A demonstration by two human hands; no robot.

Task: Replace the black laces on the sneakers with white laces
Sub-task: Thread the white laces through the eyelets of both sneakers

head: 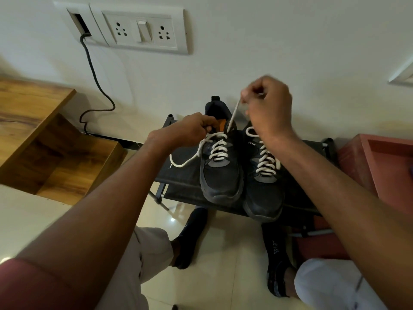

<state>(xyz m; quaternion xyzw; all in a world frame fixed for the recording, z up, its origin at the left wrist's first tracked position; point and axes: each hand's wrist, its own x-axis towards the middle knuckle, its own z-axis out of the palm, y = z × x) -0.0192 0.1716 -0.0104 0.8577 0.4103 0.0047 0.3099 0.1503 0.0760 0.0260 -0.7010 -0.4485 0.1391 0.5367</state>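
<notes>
— Where do we find the shoes?

— Both sit on the rack [178, 175], toes toward us. The left shoe [220, 173] is just beside the right shoe [263, 189], their sides touching or nearly so; we cannot tell which.

— And the laces?

— White on both. The right shoe's lace [267, 162] crosses up its front and ends in a loop near the collar. The left shoe's lace [215, 148] is threaded too, with one loose end trailing off onto the rack's fabric on the side away from the right shoe.

— What do we see our hands doing?

— Our right hand [268, 104] is raised above the rack, fingers curled, pinching the other end of the left shoe's lace, which runs taut down to the top eyelets. Our left hand [194, 128] is at the left shoe's collar, fingers curled at the tongue; we seem to grip it, though the exact hold is partly hidden.

— Anything else near the rack?

— A wall socket [138, 30] above it, a dark cable [98, 86] hanging down, a wooden shelf [33, 121] off to one side, and a red box [384, 166] on the other.
</notes>
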